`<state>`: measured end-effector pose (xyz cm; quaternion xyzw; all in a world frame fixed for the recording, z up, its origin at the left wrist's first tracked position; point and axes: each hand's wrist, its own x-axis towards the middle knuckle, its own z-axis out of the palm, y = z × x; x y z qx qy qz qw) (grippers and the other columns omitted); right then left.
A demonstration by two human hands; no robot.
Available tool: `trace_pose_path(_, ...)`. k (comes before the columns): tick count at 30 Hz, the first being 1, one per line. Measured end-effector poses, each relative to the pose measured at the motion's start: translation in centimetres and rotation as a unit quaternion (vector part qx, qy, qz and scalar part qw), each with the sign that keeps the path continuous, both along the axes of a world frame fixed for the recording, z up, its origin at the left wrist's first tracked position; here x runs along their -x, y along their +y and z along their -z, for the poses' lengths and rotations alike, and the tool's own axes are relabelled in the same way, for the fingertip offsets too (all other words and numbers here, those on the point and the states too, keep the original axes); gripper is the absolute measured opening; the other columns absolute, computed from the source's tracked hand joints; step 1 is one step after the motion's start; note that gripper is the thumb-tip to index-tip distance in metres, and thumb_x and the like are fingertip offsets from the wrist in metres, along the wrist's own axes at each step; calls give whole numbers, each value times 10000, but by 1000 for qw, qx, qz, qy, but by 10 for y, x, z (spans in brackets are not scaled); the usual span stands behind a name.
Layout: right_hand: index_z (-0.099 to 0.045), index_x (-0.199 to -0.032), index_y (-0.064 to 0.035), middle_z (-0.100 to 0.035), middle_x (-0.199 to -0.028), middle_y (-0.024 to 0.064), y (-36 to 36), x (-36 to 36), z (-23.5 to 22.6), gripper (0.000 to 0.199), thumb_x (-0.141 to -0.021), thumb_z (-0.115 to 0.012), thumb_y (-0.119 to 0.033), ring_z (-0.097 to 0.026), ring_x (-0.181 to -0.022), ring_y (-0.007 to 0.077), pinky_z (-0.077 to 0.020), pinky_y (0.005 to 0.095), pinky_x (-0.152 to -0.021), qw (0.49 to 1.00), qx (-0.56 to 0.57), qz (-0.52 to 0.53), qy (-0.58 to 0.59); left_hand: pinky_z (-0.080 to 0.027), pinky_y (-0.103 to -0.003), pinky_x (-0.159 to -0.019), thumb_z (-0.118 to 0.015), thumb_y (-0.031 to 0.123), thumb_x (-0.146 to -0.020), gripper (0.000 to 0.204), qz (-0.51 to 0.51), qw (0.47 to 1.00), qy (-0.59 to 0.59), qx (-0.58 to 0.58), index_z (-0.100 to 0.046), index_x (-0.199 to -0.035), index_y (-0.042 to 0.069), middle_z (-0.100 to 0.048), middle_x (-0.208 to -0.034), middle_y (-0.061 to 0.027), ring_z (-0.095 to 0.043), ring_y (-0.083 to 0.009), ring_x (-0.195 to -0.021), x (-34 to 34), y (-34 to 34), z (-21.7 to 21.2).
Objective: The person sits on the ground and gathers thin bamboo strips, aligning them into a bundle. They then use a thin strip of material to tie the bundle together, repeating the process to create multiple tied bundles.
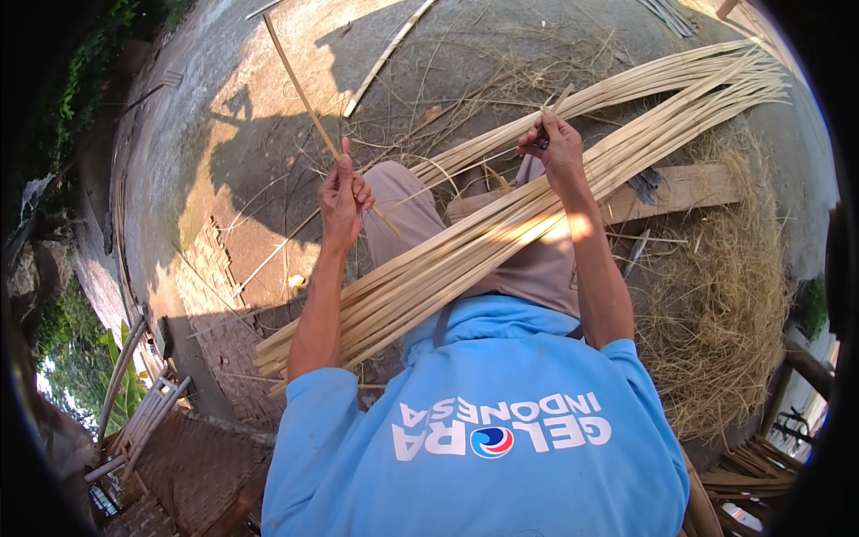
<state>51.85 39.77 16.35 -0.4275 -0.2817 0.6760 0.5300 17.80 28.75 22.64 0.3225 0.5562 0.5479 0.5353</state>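
Two hands working at centre frame: left hand (343, 192) pinching a thin bamboo strip (300, 89) running toward the upper left, right hand (557, 148) closing tight around a small dark-handled tool (543, 134). Lying diagonally across the lap, a bundle of pale bamboo slats (501, 224), reaching upper right. Resting beneath, a wooden plank (684, 188); piling at right, dry shavings (716, 313).

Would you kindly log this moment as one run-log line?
left hand: grips thin bamboo strip | right hand: holds dark tool on strip end | bamboo strip bundle: across lap | shavings pile: right
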Motion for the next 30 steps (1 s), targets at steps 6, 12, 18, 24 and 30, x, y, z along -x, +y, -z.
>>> trace_pose_path(6, -577, -926, -61, -620, -734, 38, 3, -8, 8, 314, -1078, -484, -320, -691, -675, 177, -617, 327, -639, 999, -4, 30, 19, -366, -239, -512, -572, 453, -1019, 632, -42, 999, -16, -4, -411, -1538, 130, -340, -672, 67, -380, -54, -575, 9, -3, 3)
trace_pose_path(12, -548, -941, -58, -611, -765, 61, 4, 22, -23, 329, -1093, -434, -327, -699, -748, 206, -639, 370, -712, 999, -35, -10, 31, -445, -254, -596, -596, 428, -1014, 643, 13, 1000, 7, 11, -400, -1541, 116, -405, -692, 54, -454, -77, -617, 2, 4, -3)
trace_pose_path(18, -505, -961, -38, -608, -819, 106, -9, 33, 0, 339, -1106, -376, -315, -695, -802, 241, -649, 425, -752, 996, 9, 33, 83, -493, -271, -675, -610, 345, -1021, 609, 175, 956, 209, 109, -387, -1548, 137, -506, -728, 24, -536, -96, -670, 11, 1, 34)
trace_pose_path(24, -496, -956, -32, -620, -852, 131, -10, 14, 11, 343, -1112, -354, -303, -676, -814, 240, -641, 415, -790, 997, -5, 60, 50, -519, -306, -700, -552, 360, -1045, 569, 119, 975, -90, 162, -376, -1553, 172, -535, -750, -4, -569, -114, -696, 9, -18, 45)
trace_pose_path(30, -513, -955, -39, -626, -837, 110, 6, -9, 10, 323, -1107, -379, -291, -677, -792, 233, -636, 402, -764, 992, 11, 108, 68, -502, -296, -636, -485, 453, -1052, 586, 119, 980, -91, 130, -334, -1574, 232, -459, -682, 20, -521, -99, -633, -24, -6, 0)
